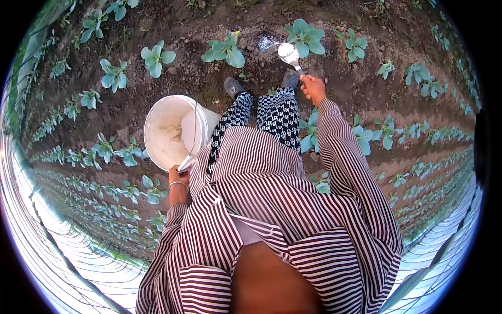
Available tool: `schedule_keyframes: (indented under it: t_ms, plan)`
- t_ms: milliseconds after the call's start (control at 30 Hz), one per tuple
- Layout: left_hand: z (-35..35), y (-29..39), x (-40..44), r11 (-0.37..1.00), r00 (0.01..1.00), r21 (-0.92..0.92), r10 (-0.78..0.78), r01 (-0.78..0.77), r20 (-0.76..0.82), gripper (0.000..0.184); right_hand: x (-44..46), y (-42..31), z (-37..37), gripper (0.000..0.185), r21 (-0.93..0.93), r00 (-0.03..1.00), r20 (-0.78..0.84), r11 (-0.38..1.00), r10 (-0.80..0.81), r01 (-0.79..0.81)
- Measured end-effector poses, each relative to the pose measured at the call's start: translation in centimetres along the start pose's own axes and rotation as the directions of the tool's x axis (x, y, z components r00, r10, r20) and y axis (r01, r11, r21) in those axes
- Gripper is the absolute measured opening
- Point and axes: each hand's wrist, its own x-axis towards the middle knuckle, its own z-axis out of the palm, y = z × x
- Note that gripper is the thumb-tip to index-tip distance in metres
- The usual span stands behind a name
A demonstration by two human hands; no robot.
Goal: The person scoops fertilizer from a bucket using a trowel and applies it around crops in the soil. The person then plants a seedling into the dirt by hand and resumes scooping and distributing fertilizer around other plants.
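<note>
My right hand point(312, 89) is closed around the handle of a spoon point(298, 68), stretched out in front of me. A heap of white granular material point(287, 51) fills its bowl. Just left of the spoon, a white scatter point(268, 43) shows over the soil. The leafy green plant point(305, 37) behind the spoon is partly covered by it. At my left side, my left hand point(178, 177) grips the rim of a white bucket point(151, 131). The bucket is tilted, its mouth facing up, with more white material point(190, 131) inside. Some of my left fingers are hidden.
Rows of leafy plants point(155, 59) run across brown soil point(183, 68) on both sides. One plant point(225, 49) grows ahead of my feet, another point(309, 133) beside my right leg. My shoes point(234, 88) stand on the soil between rows. Pale sheeting lies along the outer edges.
</note>
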Motion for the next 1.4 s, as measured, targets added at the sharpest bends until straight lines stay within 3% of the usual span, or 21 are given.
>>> schedule_keyframes:
  t_ms: [167, 200, 333, 567, 800, 967, 1167, 1400]
  plan:
    - [0.3, -0.4, 0.0, 1.0, 1.0, -0.023, 0.0, 0.001, 0.008, 0.019, -1.8, -1.7, 0.4, 0.03, 0.092, 1.0, 0.014, 0.996, -0.021, 0.02]
    - [0.2, -0.2, 0.2, 0.999, 0.997, 0.042, 0.025, -0.028, 0.073, 0.021, -2.3, -1.9, 0.4, 0.03, 0.109, 0.999, 0.014, 0.994, -0.031, 0.03]
    - [2.3, 0.0, 0.5, 0.997, 0.998, 0.044, 0.059, -0.059, 0.001, 0.023, -3.9, -3.3, 0.7, 0.03, 0.153, 0.998, -0.016, 0.987, -0.053, 0.055]
    - [3.3, 1.4, 1.1, 0.999, 0.996, -0.036, -0.034, 0.037, 0.079, 0.026, -5.0, -5.6, 0.3, 0.029, 0.263, 0.997, -0.077, 0.964, -0.015, 0.035]
    - [3.0, 0.9, 2.3, 0.995, 0.995, -0.095, 0.036, -0.027, 0.097, 0.017, -4.3, -8.6, 0.4, 0.031, 0.274, 0.99, -0.133, 0.959, -0.043, 0.078]
    - [2.9, 0.5, 4.6, 0.991, 0.988, -0.134, 0.019, 0.002, 0.155, 0.017, -5.4, -10.6, 0.6, 0.031, 0.271, 0.995, -0.053, 0.957, -0.088, 0.099]
    - [2.2, -0.2, 3.4, 0.99, 0.994, -0.142, 0.019, -0.003, 0.11, 0.018, -5.4, -13.8, 2.6, 0.035, 0.203, 0.981, 0.097, 0.968, -0.169, 0.147]
    - [3.9, -0.8, -0.3, 0.982, 0.999, -0.185, 0.027, -0.022, 0.024, 0.021, -3.0, -16.6, 5.1, 0.038, 0.117, 0.962, 0.228, 0.985, -0.149, 0.125]
